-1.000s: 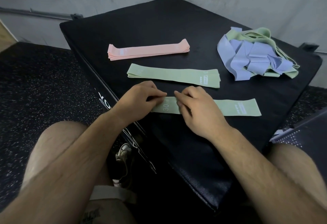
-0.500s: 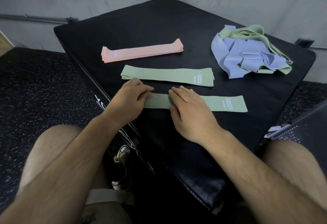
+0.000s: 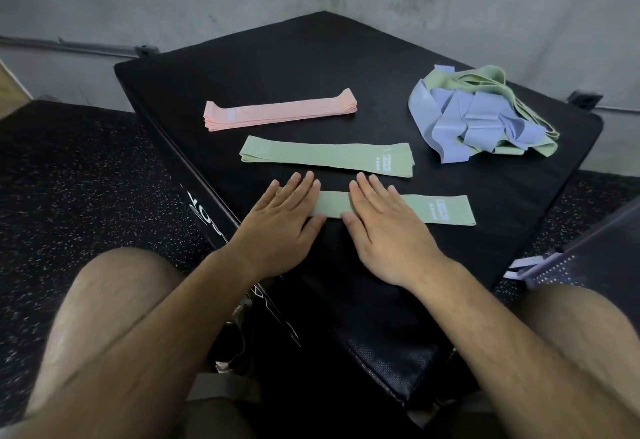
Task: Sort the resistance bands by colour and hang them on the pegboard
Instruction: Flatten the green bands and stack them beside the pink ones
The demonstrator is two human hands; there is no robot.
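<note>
- Several pink bands (image 3: 280,113) lie stacked and squared at about 11 o'clock on the black table (image 3: 277,57); that colour looks sorted
- The left hand (image 3: 284,217) lies flat, fingers straight and close together, pressing the left end of the near green band (image 3: 457,210); a second ago those fingers were curled and pinching that end, so the pinch has given way to a flat press
- A second green band (image 3: 325,154) lies flattened at 12 o'clock from the hands, just beyond the fingertips, parallel to the near one and apart from it
- The right hand (image 3: 384,227) is likewise flat, palm down on the near band just beside the left hand, with a short strip of band showing between them; it too has uncurled since a second ago
- The rest of the near green band runs toward 3 o'clock, smooth on the table, its printed label close to the right end
- My reading: this band has just been laid down and is being smoothed, likely to join its green partner next
- At 2 o'clock a tangled heap (image 3: 485,120) of lilac and green bands is unsorted, so sorting seems about midway; the pegboard is not in view, and hanging looks not yet begun
</note>
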